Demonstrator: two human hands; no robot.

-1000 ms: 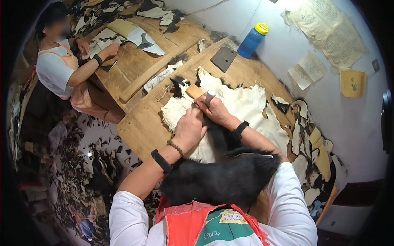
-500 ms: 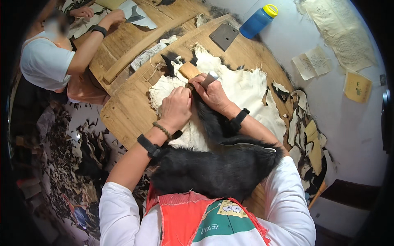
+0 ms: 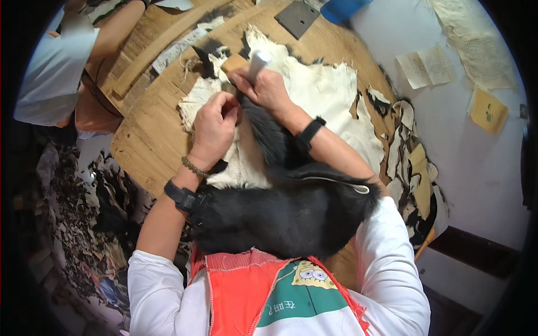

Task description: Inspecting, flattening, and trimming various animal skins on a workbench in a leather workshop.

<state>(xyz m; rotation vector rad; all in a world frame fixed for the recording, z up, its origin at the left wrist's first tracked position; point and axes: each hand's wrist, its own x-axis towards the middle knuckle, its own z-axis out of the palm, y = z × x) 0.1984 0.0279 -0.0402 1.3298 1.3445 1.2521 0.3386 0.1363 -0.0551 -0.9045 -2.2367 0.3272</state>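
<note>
A long black fur pelt point(image 3: 280, 218) lies across in front of me, its far part running up between my hands. My right hand point(image 3: 264, 92) is closed around a tool with a smooth silvery handle point(image 3: 259, 63); the tool's working end is hidden by my fingers. With thumb and fingers pinched together, my left hand point(image 3: 216, 126) holds the pelt's edge, partly hidden under the fingers. A wooden block point(image 3: 234, 63) sits just beyond my right hand. Under both hands a pale hide point(image 3: 322, 98), skin side up, is spread on the wooden table point(image 3: 145, 140).
Another person point(image 3: 50, 78) works at the far left, beside a raised wooden strip point(image 3: 162, 50). A dark flat plate point(image 3: 297, 19) and a blue bottle point(image 3: 343, 8) stand at the back. Hide scraps point(image 3: 414, 168) pile up at right; more scraps point(image 3: 89, 213) cover the floor at left.
The view has shifted, so the table sits higher in the picture. My left hand has drawn slightly left and nearer me, widening the gap to my right hand, which still grips the tool.
</note>
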